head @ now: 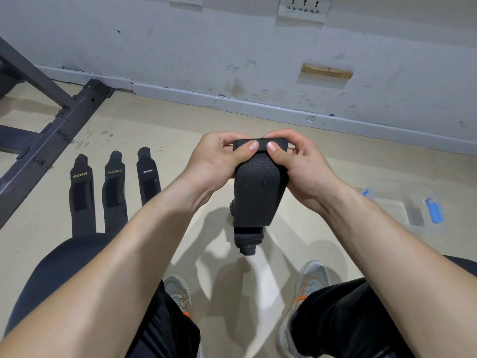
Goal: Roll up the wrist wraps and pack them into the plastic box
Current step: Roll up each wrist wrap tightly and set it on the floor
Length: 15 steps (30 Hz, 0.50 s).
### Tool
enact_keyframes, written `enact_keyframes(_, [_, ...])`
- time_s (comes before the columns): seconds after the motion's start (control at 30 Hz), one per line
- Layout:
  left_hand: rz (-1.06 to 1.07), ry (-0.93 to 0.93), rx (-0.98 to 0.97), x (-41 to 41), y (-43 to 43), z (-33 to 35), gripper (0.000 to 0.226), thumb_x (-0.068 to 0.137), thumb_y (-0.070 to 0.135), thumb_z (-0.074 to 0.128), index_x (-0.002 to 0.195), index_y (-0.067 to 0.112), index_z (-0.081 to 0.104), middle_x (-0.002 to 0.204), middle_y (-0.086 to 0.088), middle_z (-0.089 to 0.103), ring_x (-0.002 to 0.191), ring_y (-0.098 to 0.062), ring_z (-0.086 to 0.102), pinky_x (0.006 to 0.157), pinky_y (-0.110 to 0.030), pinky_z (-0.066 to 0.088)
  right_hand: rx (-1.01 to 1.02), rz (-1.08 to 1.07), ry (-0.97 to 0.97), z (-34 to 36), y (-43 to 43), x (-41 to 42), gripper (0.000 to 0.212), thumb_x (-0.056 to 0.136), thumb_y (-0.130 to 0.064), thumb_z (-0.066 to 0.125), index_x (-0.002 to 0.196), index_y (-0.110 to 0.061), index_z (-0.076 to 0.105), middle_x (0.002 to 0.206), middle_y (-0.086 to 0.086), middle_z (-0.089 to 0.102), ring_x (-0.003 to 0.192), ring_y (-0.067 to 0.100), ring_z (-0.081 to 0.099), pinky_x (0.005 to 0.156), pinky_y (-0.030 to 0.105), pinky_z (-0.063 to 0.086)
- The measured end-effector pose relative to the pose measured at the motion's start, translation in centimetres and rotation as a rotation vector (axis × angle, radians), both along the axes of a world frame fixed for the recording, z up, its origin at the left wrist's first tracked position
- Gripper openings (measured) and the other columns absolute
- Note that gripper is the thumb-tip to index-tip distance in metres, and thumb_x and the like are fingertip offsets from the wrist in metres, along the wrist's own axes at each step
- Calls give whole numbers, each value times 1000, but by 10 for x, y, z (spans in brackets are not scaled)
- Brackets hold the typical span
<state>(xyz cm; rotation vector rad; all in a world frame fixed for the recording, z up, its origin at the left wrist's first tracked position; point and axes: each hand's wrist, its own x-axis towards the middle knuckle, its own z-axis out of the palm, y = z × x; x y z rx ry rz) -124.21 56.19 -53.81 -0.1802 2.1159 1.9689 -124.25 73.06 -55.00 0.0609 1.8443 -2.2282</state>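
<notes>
I hold a black wrist wrap point(258, 192) in the air in front of me. My left hand point(219, 161) and my right hand point(296, 161) pinch its folded top end, thumbs side by side on the fold. The rest of the wrap hangs down toward the floor. Three more black wrist wraps point(113, 189) lie flat side by side on the floor at the left. A clear plastic box point(402, 205) with blue latches sits on the floor at the right, apart from my hands.
A dark metal frame point(59, 125) stands on the floor at the far left. A white wall with a skirting board point(258, 107) runs behind. My knees and grey shoes point(309, 280) are below my arms.
</notes>
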Motion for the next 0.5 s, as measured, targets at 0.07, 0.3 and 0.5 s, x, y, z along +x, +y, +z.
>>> enact_keyframes(0.07, [29,23,-7,-1,-1,-1,10,95,11,72,104,13,75,89,-10,77,79,-22,73,83,-43,60,-30,21,-34,2,0,0,15,102,-1,55,102,-13,64,82,7,70,74,23,66,73,34,53])
enact_keyframes(0.3, [32,27,18,1,-1,-2,17,91,1,72,105,11,75,79,-6,76,72,-21,71,77,-39,61,191,69,-60,4,0,-3,13,103,-19,54,94,-20,63,84,0,61,78,19,55,70,34,41])
enact_keyframes(0.5, [18,-2,109,2,-1,2,24,88,-6,73,106,9,75,94,-13,78,82,-23,74,77,-34,63,123,69,47,-1,2,-3,9,100,-23,61,93,-17,64,83,10,64,77,25,61,71,36,48])
